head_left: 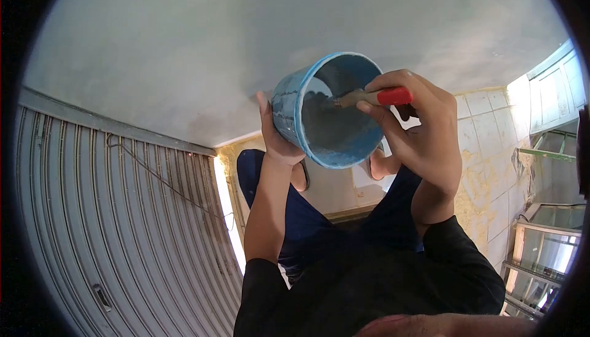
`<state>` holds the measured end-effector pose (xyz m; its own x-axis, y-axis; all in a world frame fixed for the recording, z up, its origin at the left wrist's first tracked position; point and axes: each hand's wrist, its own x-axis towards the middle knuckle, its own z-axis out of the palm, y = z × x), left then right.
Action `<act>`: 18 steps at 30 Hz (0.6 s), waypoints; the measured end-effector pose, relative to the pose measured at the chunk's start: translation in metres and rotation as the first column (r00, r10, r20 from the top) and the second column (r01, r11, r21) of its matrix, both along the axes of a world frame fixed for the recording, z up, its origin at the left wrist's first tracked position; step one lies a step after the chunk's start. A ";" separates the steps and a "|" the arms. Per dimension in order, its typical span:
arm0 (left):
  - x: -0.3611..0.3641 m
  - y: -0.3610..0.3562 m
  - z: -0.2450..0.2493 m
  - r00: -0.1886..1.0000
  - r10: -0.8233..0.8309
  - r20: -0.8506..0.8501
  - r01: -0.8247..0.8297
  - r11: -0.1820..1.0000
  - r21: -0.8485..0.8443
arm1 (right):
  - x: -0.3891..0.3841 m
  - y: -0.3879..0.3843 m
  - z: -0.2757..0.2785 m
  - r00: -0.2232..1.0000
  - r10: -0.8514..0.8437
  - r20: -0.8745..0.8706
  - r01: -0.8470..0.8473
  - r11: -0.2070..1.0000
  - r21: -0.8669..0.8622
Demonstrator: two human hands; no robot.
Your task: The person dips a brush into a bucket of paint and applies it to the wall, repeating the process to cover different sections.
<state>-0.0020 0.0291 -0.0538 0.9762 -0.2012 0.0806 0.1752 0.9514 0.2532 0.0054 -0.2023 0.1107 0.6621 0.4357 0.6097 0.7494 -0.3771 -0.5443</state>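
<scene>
My left hand (276,137) is wrapped round the side and underside of a blue bucket (290,106), its thumb up along the outer wall. The bucket is tilted so its mouth faces me, and grey paint (335,128) coats the inside. In my right hand (427,125) is a paintbrush (356,98) with a red-ended handle, pinched between thumb and fingers. Its bristle end reaches in over the rim, down at the grey paint. Both hands are up in front of a grey wall.
A broad grey wall (184,48) rises ahead. On the left stands a ribbed metal shutter (123,214) with a cable hanging across it. Tiled floor (479,134) lies to the right, with a glass-paned metal frame (547,245) and a pale blue door (556,91) beyond.
</scene>
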 end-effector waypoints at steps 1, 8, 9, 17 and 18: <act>-0.002 -0.002 0.004 0.999 -0.007 -0.032 0.008 0.999 0.039 | 0.001 0.000 -0.001 1.000 -0.023 0.020 0.022 0.999 0.024; -0.001 -0.009 0.009 0.997 0.021 -0.072 -0.020 1.000 0.011 | 0.018 0.004 -0.017 0.994 -0.020 0.107 0.003 0.988 0.157; -0.001 -0.010 0.010 0.998 0.021 -0.062 -0.019 1.000 0.022 | 0.019 0.006 -0.018 0.993 -0.028 0.111 0.011 0.988 0.156; -0.002 -0.015 0.014 0.982 0.099 -0.163 -0.081 0.990 0.113 | 0.022 0.015 -0.021 0.989 -0.143 0.041 0.127 0.955 0.266; -0.002 -0.015 0.015 0.986 0.096 -0.133 -0.082 0.991 0.108 | 0.021 0.014 -0.020 0.988 -0.151 0.043 0.134 0.954 0.267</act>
